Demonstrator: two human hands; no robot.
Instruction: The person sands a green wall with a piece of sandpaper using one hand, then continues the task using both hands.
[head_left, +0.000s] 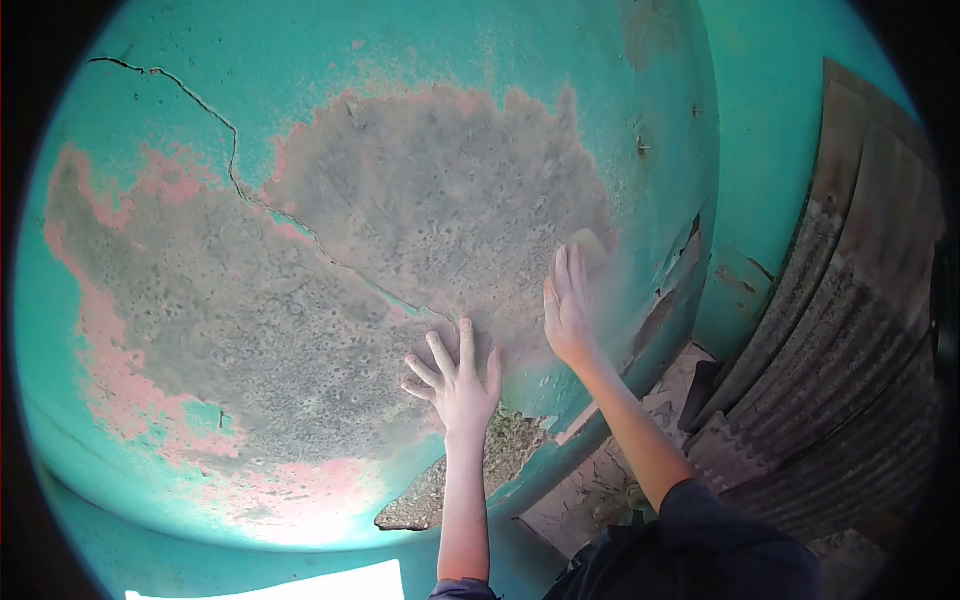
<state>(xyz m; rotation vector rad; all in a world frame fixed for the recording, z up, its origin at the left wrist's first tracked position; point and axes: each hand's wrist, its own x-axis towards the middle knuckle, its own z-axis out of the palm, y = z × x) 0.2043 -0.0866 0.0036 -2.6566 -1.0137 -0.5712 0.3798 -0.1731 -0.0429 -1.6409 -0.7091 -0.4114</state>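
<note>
I am spreading the left hand (463,385) wide, empty, flat on the grey patch (450,190); the right hand (570,305), fingers straight and together, is holding a pale pad (594,246) against its right side. A crack (234,150) is crossing the green wall (300,45).

Turquoise wall (520,45) with 1 grey patch (440,180), mottled, pink-edged.
</note>
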